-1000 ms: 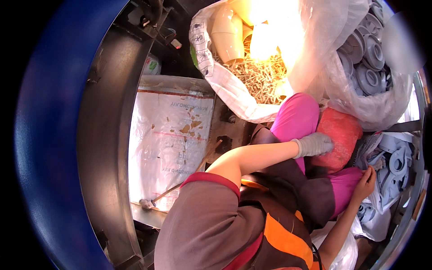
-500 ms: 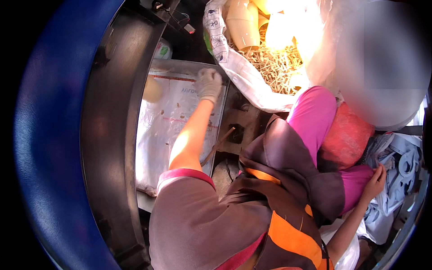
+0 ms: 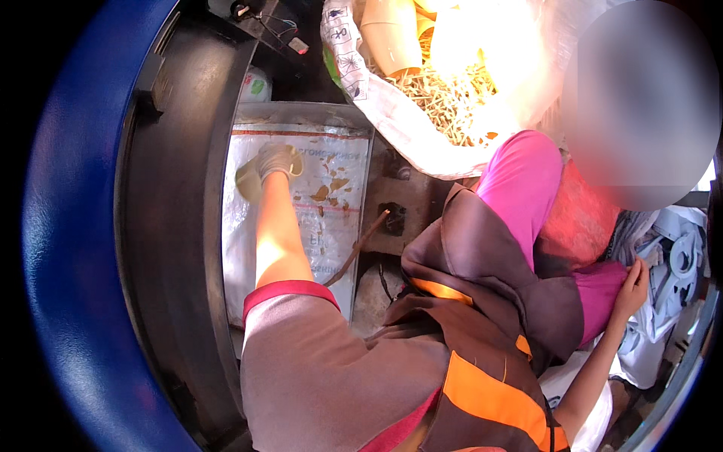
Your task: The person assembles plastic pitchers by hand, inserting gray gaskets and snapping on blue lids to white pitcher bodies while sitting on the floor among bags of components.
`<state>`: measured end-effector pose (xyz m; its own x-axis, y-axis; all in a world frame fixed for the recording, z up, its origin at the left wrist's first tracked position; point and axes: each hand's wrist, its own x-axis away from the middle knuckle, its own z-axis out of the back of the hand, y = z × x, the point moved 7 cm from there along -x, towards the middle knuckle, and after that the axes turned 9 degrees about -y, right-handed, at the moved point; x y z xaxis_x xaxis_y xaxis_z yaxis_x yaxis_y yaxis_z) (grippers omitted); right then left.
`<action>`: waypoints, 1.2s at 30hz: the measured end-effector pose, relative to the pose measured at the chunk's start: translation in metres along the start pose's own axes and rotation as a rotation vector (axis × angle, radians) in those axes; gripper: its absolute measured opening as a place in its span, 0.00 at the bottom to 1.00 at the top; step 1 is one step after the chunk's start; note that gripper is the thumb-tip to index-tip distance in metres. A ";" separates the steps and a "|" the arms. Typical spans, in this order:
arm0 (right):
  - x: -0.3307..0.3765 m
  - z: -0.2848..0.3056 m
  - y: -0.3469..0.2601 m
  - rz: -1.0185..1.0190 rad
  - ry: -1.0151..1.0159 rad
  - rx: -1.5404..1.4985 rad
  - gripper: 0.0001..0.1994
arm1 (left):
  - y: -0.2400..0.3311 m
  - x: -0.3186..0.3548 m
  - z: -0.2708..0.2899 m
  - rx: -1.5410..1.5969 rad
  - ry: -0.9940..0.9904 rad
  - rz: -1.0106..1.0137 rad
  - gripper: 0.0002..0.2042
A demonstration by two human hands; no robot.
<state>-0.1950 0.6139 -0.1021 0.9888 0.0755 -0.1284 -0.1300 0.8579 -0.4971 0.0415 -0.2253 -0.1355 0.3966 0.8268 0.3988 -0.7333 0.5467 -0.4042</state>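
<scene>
My gloved left hand (image 3: 277,159) is closed on a hollow, cream-yellow plastic piece (image 3: 248,181), slightly smeared by motion. Both are over a white printed plastic sheet (image 3: 256,226), where several small brown flakes (image 3: 331,187) lie to the right of the hand. Bare and holding nothing visible, my right hand (image 3: 635,285) rests at the pink-clad knee, its fingers stretched out. Beside it are pale grey plastic parts (image 3: 678,264), some with round holes.
A white sack (image 3: 407,135) with larger cream plastic pieces (image 3: 390,38) and short beige bits stands at the top, partly glaring. A dark metal beam (image 3: 188,188) runs along the left. A thin stick (image 3: 361,245) leans near a block. A red sack (image 3: 580,215) lies behind my legs.
My left hand has moved left and slightly nearer, from the sheet's far right part onto the cream plastic piece, and grips it. More brown flakes show. My right hand stays at the knee.
</scene>
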 end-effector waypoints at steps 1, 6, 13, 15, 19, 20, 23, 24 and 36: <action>0.001 0.001 0.002 0.005 0.007 0.010 0.14 | -0.001 0.015 0.006 -0.001 -0.042 0.013 0.19; 0.006 0.003 0.016 -0.036 -0.010 0.031 0.15 | -0.051 0.048 -0.028 0.047 -0.082 0.276 0.17; -0.001 -0.008 0.003 0.036 -0.019 0.017 0.15 | -0.216 0.047 -0.179 -0.188 -0.542 0.218 0.36; 0.002 -0.001 0.017 -0.007 -0.007 0.039 0.15 | -0.146 0.063 -0.176 -0.189 -0.389 -0.031 0.32; -0.001 -0.003 0.023 -0.079 -0.068 -0.002 0.15 | -0.096 0.109 -0.161 -0.212 -0.428 -0.136 0.24; -0.003 -0.004 0.021 -0.064 -0.074 -0.004 0.15 | -0.093 0.112 -0.164 -0.250 -0.497 -0.111 0.23; -0.006 -0.008 0.017 0.007 -0.055 -0.109 0.15 | -0.080 0.107 -0.154 -0.396 -0.563 -0.075 0.21; -0.006 -0.008 0.021 -0.034 -0.067 -0.167 0.15 | -0.069 0.103 -0.138 -0.363 -0.425 -0.159 0.21; 0.019 -0.004 -0.228 0.339 -0.272 -0.919 0.18 | 0.201 0.395 0.248 0.099 0.739 -1.617 0.21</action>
<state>-0.1464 0.4180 0.0048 0.8576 0.4537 -0.2424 -0.2986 0.0553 -0.9528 -0.0863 0.1784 0.1445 0.8073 -0.5782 -0.1181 0.5853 0.8100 0.0350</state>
